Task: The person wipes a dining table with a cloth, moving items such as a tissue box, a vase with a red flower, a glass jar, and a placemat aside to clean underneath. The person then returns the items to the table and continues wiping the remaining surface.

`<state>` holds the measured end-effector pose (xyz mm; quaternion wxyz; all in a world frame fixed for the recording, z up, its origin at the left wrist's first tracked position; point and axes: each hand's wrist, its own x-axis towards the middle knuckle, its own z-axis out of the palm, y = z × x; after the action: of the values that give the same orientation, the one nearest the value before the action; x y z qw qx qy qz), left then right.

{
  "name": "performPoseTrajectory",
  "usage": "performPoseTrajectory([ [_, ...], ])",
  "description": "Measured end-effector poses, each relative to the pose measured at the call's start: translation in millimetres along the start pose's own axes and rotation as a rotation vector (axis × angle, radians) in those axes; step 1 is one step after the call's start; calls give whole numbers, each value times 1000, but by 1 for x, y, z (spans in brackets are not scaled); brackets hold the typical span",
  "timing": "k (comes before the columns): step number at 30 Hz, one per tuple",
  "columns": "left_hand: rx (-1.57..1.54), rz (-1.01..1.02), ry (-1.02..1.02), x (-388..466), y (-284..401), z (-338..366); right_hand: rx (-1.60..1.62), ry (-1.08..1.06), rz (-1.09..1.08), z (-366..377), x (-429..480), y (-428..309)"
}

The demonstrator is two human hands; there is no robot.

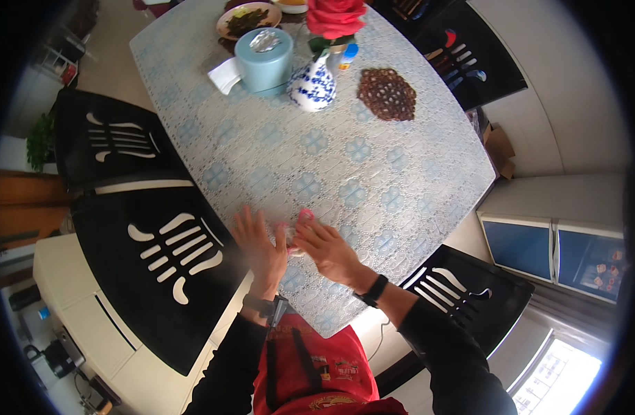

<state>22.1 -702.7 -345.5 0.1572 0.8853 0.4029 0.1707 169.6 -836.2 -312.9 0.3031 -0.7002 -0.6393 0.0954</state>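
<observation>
A small pink-and-white cloth (290, 236) lies crumpled on the patterned, lace-like table cover (268, 179), close to the near end of the table. My right hand (329, 250) rests over the cloth, its fingers pressing it down and hiding much of it. Pink edges show beyond the fingertips. Beside it, my left hand (259, 248) is spread palm down by the table's left edge, slightly blurred. Its thumb comes up against the cloth; whether it touches cannot be told. Dark bands circle both wrists.
Farther up stand a blue tissue canister (264, 65), a blue-and-white vase (312, 88), a red artificial flower (335, 18) and a plate of food (249, 21). A brown openwork mat (387, 94) lies to the right. Black chairs (167, 259) flank the table.
</observation>
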Motion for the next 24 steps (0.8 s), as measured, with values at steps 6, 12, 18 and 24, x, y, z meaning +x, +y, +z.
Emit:
performPoseTrajectory([
  [6, -72, 35, 21, 39, 20, 24, 248, 116, 542, -95, 3, 110],
  [12, -31, 52, -27, 39, 34, 30, -382, 30, 132, -76, 36, 118],
  [18, -48, 99, 14, 62, 66, 20, -197, -156, -19, -73, 1, 88],
  [24, -121, 217, 46, 109, 110, 26, -294, -28, 299, -152, 42, 183],
])
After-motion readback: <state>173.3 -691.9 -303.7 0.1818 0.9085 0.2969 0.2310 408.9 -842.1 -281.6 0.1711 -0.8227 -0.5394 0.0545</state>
